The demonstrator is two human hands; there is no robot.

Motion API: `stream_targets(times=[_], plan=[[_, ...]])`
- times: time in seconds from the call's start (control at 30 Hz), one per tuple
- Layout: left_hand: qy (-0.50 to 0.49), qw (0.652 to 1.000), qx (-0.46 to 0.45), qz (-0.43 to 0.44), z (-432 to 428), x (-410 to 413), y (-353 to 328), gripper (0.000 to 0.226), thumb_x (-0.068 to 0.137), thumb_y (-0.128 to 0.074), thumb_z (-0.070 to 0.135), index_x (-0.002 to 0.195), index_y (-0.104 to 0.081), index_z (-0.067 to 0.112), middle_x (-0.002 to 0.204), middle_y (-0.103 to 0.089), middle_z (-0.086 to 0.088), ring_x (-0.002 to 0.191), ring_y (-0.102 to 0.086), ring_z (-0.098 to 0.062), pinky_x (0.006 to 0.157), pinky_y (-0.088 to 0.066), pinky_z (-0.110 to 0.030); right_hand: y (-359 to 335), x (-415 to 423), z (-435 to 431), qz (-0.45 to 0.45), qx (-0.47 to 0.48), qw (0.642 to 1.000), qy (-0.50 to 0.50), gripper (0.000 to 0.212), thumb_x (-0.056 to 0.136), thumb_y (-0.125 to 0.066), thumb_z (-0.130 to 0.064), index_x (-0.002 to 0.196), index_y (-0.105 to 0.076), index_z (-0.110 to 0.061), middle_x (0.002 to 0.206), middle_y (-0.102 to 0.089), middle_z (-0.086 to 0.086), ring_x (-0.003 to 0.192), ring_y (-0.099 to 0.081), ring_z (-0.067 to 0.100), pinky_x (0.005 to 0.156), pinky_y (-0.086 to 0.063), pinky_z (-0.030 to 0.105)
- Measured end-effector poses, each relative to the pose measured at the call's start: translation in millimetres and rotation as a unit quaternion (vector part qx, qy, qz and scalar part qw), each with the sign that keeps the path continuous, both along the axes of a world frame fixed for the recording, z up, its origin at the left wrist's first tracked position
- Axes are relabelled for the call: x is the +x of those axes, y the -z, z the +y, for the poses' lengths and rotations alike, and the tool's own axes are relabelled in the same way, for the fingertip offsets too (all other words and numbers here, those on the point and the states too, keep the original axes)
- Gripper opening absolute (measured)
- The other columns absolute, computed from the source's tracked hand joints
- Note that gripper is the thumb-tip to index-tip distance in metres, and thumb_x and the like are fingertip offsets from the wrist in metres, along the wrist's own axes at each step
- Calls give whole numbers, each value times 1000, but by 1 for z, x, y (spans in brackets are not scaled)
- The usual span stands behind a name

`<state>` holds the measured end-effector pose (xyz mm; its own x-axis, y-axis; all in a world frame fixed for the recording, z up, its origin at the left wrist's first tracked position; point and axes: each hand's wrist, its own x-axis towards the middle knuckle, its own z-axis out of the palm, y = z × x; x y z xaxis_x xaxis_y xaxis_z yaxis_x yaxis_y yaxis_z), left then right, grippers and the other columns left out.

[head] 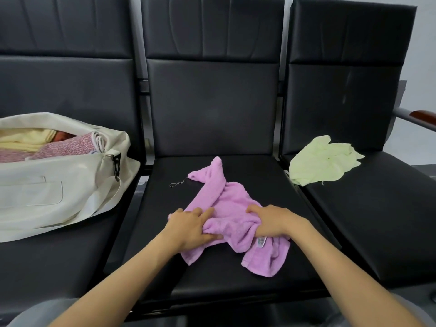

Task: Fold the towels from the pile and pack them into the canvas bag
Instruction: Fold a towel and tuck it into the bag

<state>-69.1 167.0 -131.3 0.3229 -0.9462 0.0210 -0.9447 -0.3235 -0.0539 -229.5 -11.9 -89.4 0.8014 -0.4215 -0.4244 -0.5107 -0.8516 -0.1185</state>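
Packing looks well along: folded towels (70,145) fill the canvas bag (59,185), left hand (191,226) and right hand (273,220) both clutch the unfolded purple towel (226,201) on the middle seat (236,286), and one green towel (323,161) waits.

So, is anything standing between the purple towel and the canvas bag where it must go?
Nothing visible blocks the way. The purple towel lies on the middle seat, the canvas bag lies open on the left seat, and only bare seat separates them.

Forearms (122,276) bare; grey garment (37,312) at both lower corners
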Motion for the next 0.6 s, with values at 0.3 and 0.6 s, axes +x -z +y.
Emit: stream_targets(times=[0.3, 0.6], plan=[[109, 985, -116, -66, -2, 16, 14, 54, 77, -35, 64, 80, -73, 26, 108, -60, 5, 98, -42, -14, 87, -44, -27, 18, 0, 0, -134, -93, 975, -153, 32, 89, -47, -19, 119, -53, -26, 113, -47, -3, 105, -37, 18, 99, -34, 37], [72, 962, -104, 243, 6, -1, -46, 13, 80, -46, 31, 85, -51, 20, 93, -56, 2, 100, -46, -14, 109, -24, -28, -12, -6, 9, -255, 42, 964, -60, 12, 85, -58, -18, 92, -49, -20, 103, -49, -3, 101, -46, 16, 81, -41, 25]])
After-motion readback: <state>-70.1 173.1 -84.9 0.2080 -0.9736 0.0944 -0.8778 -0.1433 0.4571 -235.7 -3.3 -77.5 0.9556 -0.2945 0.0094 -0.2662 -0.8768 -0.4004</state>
